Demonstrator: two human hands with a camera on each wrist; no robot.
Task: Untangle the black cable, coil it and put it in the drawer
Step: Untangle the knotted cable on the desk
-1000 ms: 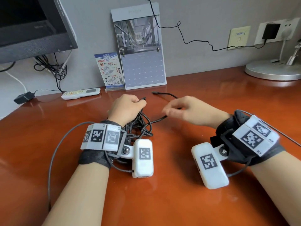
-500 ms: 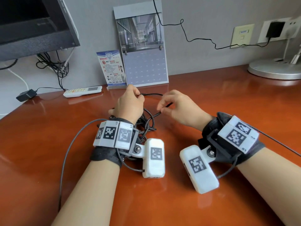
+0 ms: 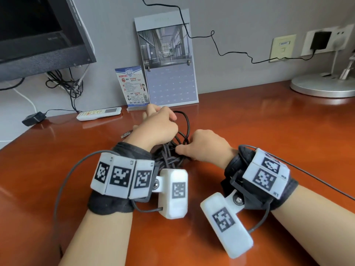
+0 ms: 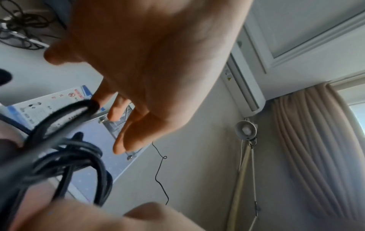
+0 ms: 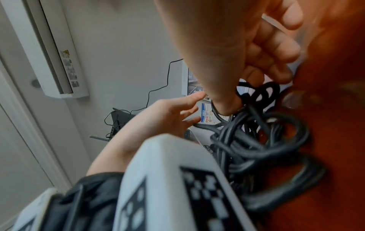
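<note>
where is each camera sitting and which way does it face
Head: worn on the head, facing forward and down at the glossy red-brown wooden desk; shows both forearms, left hand and right hand on the tangled black cable.
Left wrist: under the left hand, facing along its fingers up toward the wall; the cable is blurred close by.
Right wrist: beside the right hand, facing along its curled fingers at the cable; the left hand shows too.
Shared: all three show the cable.
</note>
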